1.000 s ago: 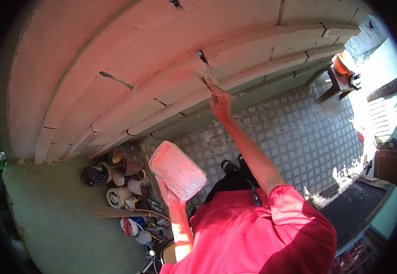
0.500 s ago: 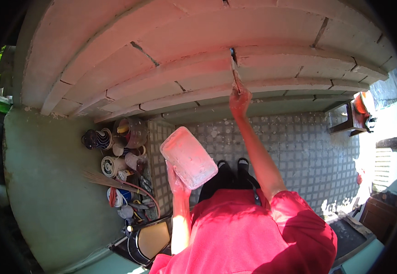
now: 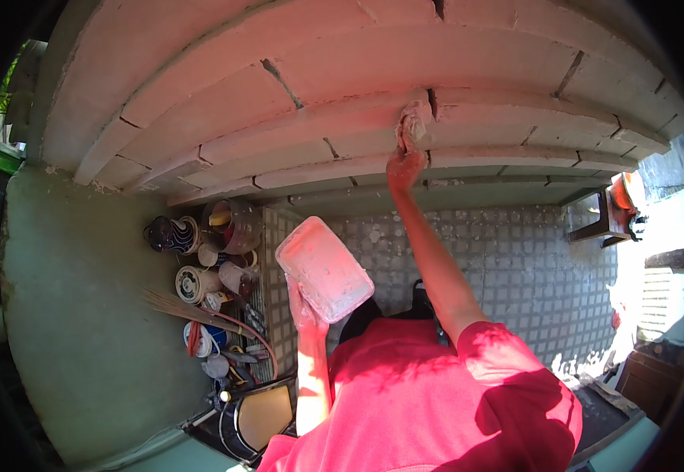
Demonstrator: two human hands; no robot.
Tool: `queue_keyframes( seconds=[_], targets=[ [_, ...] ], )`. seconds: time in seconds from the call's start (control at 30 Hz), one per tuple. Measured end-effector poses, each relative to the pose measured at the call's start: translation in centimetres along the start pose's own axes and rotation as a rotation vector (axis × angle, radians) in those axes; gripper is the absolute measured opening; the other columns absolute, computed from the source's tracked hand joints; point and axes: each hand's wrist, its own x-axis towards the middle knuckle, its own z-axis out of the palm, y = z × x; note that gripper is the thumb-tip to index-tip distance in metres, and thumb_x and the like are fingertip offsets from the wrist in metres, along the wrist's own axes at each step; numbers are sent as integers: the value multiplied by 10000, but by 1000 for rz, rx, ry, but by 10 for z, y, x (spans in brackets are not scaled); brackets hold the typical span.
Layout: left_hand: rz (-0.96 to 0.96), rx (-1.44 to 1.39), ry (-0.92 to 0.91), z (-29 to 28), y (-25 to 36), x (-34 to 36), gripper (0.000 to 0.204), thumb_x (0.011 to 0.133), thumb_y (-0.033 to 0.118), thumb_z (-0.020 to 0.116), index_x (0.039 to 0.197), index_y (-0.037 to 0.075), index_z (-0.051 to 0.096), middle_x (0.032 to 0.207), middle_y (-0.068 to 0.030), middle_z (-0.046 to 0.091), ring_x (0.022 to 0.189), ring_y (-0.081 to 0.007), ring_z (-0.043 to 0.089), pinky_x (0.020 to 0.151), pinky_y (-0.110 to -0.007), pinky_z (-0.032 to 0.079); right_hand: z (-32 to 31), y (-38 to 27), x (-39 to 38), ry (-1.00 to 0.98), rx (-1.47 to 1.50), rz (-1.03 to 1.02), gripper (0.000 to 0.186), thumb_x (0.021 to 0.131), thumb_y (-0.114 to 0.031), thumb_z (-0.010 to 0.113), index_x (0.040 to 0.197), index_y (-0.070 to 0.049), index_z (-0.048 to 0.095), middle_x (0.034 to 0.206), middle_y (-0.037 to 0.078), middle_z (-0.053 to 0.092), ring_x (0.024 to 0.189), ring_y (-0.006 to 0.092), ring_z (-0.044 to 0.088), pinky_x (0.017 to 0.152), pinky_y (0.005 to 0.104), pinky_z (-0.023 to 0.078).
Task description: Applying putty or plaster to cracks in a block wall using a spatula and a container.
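Note:
My left hand [image 3: 304, 305] supports a whitish rectangular plastic tub [image 3: 324, 271] from its left side, with pale plaster smeared inside. At the wall, my right hand [image 3: 406, 169] grips a putty knife [image 3: 411, 126], its blade coated in pale plaster and turned flat toward the block wall [image 3: 342, 59]. The blade lies just left of a dark upright gap [image 3: 432, 102] between two blocks. Whether it touches the surface I cannot tell. Whitish smears cover both hands.
Buckets [image 3: 195, 285], tools and a straw broom [image 3: 192, 307] crowd the floor on the left. Near them stands a chair [image 3: 263, 415] with a tan seat. A low wooden stool [image 3: 605, 216] stands at the far right on the tiled floor [image 3: 515, 252].
My right hand has moved slightly left and nearer, and the putty knife has turned from edge-on to flat, off the gap. The wall view has shifted a little; the tub stays nearly still.

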Motion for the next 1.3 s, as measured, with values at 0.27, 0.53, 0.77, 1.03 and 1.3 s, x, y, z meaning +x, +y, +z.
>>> queue_keyframes(
  seconds=[0.27,0.53,0.77,1.03,1.3],
  targets=[
    [-12,38,27,-27,50,16,562,1030,451,404,1463,93,379,1431,-90,500,1268,-287,523,1080,-471,425,-6,-40,-25,-6,2,80,467,786,145,502,1218,31,638,1108,236,671,943,339,693,784,347,521],
    [-80,100,-106,-38,70,49,536,1037,419,420,1437,62,397,1383,-93,536,1222,-231,557,1049,-399,454,-10,1,-6,45,-1,83,221,863,-8,599,1065,25,683,790,106,672,715,145,595,698,300,472],
    [-156,134,-76,-39,90,71,536,1025,413,450,1423,56,403,1348,-82,546,1213,-210,551,1031,-368,460,-69,-179,-28,-138,576,547,164,858,-28,680,1017,10,702,974,81,690,902,124,617,773,284,503],
    [-271,145,-134,-50,87,85,515,1026,402,449,1417,71,394,1353,-81,528,1221,-200,543,1034,-375,457,-67,-274,-78,-730,-103,202,294,838,-141,632,1066,43,651,880,204,685,769,270,646,756,362,501],
    [-266,170,-155,-62,86,88,487,1038,416,435,1396,89,382,1334,-62,510,1225,-163,517,1024,-354,451,-44,-273,-89,-844,-214,267,343,815,-117,600,1120,38,626,954,225,686,807,338,647,781,353,507]
  ],
)
